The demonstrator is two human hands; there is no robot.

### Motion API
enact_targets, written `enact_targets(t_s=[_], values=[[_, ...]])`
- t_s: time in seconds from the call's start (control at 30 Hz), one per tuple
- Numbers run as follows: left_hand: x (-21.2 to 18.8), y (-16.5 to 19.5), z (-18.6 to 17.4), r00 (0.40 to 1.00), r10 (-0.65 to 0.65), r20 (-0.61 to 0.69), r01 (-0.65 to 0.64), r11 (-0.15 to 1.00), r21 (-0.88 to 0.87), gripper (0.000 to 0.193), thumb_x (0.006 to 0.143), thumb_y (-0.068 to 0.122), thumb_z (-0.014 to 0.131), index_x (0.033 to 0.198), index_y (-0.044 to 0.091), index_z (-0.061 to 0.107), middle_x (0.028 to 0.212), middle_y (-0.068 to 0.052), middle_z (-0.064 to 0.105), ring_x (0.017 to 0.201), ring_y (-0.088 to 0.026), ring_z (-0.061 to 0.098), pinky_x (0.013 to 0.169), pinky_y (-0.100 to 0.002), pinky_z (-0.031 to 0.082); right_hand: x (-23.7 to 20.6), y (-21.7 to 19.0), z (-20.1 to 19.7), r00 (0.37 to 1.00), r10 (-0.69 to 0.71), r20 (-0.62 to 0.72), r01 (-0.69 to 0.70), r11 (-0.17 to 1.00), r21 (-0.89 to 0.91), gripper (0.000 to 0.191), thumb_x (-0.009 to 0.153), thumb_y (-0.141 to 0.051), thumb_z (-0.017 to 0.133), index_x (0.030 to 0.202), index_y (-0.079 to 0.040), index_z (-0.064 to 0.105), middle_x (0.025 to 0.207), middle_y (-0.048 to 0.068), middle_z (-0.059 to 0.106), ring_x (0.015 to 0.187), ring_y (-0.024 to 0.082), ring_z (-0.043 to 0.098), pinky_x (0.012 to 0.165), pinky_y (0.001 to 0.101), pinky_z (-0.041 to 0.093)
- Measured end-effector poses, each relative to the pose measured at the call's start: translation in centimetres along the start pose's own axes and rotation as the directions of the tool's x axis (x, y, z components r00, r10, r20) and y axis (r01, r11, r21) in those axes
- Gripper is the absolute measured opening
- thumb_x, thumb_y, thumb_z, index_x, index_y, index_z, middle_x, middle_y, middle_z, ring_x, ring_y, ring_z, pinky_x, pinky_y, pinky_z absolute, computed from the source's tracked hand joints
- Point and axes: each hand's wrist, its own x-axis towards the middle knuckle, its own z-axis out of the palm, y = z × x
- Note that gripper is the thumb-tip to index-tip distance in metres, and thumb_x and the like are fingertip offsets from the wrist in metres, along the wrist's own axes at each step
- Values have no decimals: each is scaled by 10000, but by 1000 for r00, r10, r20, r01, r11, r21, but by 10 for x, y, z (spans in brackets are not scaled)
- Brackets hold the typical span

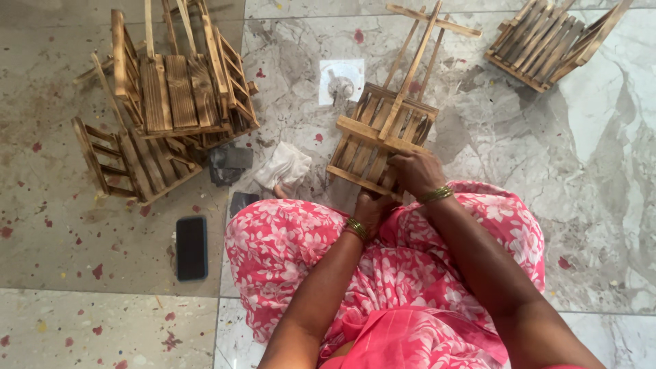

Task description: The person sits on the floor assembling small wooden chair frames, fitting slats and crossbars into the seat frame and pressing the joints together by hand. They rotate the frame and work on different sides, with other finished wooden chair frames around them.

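Hands both on one small slatted wooden frame (380, 133), which stands on the marble floor (601, 157) just ahead of the person's knees. Right hand (415, 171) lies over the near right corner, fingers curled down around the edge slats. Left hand (370, 208) sits lower, closed around the near bottom rail; its fingertips are hidden under the wood, so exact pinch cannot be told. Frame tilts away from the hands, its long sticks pointing forward.

Judgement on handling: thin scorched-looking slats, likely light and stiff, but the long sticks look easy to snap if levered. Best hold appears to be the thicker cross rails, as both hands have it now, not the thin sticks.

Left of the hands: crumpled white cloth (283, 166), dark block (229, 164) beside it, and a black phone (192, 247) flat on the floor nearer the body. Farther left and forward, a pile of similar wooden frames (171, 96). Forward right, well apart, one more wooden frame (547, 41). A white paper scrap (342, 80) lies just beyond the held frame.
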Motion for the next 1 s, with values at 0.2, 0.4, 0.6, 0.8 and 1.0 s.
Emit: enact_targets(t_s=[0.2, 0.4, 0.6, 0.8, 1.0], values=[[-2, 1, 3, 1000, -10, 24, 12, 999, -53, 437, 812, -44, 774, 1214, -27, 603, 1093, -107, 693, 950, -227, 714, 818, -341, 626, -16, -9, -8, 974, -227, 18, 225, 973, 52, 132, 851, -288, 729, 953, -231, 792, 935, -56, 761, 765, 132, 712, 599, 303, 589], [-4, 4, 4, 999, -5, 32, 6, 1000, -13, 490, 796, -64, 773, 1257, 31, 636, 1101, -81, 673, 930, -202, 673, 783, -328, 587, 1, -7, -10, 1000, 4, -14, -4, 1000, -28, 134, 920, -336, 729, 939, -220, 795, 926, -38, 763, 752, 148, 715, 590, 338, 573], [1, -2, -3, 999, -47, 17, 48, 997, -52, 383, 845, -37, 764, 1194, -51, 607, 1098, -128, 694, 956, -240, 710, 840, -354, 621, -17, -9, -6, 981, -194, 14, 189, 970, 151, 125, 874, -285, 724, 943, -206, 792, 946, -28, 762, 769, 170, 722, 594, 346, 585], [1, -2, -4, 1000, -10, 29, 11, 1000, -13, 436, 811, -43, 775, 1222, 27, 648, 1058, -68, 683, 895, -196, 685, 776, -319, 601, -1, -2, -4, 998, 2, -67, 3, 997, 79, 112, 943, -237, 699, 998, -218, 794, 991, -36, 758, 768, 186, 725, 640, 366, 592], [-1, 1, 1, 999, -45, 8, 45, 999, -30, 413, 823, -43, 769, 1204, -3, 615, 1071, -89, 686, 928, -218, 699, 806, -337, 609, -15, -4, -6, 990, -99, 100, 77, 977, 201, 144, 895, -312, 725, 987, -221, 787, 973, -46, 752, 712, 171, 720, 586, 349, 588]])
